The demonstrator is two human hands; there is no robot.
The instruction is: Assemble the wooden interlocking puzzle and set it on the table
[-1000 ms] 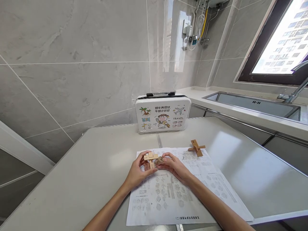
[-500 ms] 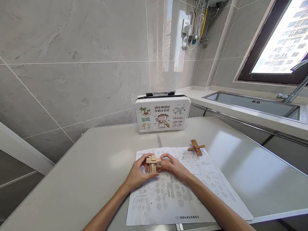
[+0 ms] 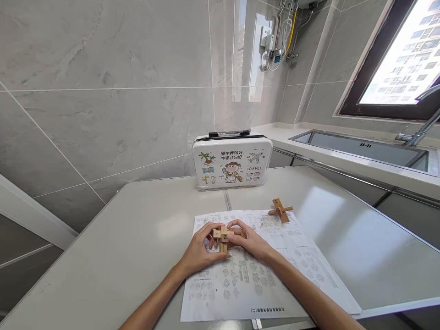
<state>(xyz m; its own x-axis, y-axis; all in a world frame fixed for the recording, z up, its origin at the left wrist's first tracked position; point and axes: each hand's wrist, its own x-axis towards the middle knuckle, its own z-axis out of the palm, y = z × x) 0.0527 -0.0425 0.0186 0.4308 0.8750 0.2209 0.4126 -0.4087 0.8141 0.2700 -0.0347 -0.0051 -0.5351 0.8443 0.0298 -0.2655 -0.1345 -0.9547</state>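
Above a printed sheet (image 3: 240, 293), I hold a light wooden interlocking puzzle (image 3: 223, 239) made of crossed blocks. One block facing me carries a "2". My left hand (image 3: 199, 250) grips it from the left, with the fingers over the top and the thumb beneath. From the right, my right hand (image 3: 250, 239) pinches the blocks between thumb and fingers. Parts of the puzzle are hidden behind my fingertips. A second wooden piece (image 3: 281, 211), darker and cross-shaped, also marked "2", lies at the sheet's upper right edge, apart from both hands.
A white carry case (image 3: 233, 165) with cartoon prints and a black handle stands at the back of the folding table (image 3: 137, 229). Tiled wall rises behind it. To the right are a counter with a sink (image 3: 364, 146) and a faucet (image 3: 417, 133).
The "2" block has shifted left and now lines up with the middle of the puzzle, over the upright blocks. Both hands stay in nearly the same place. The darker piece has not moved.
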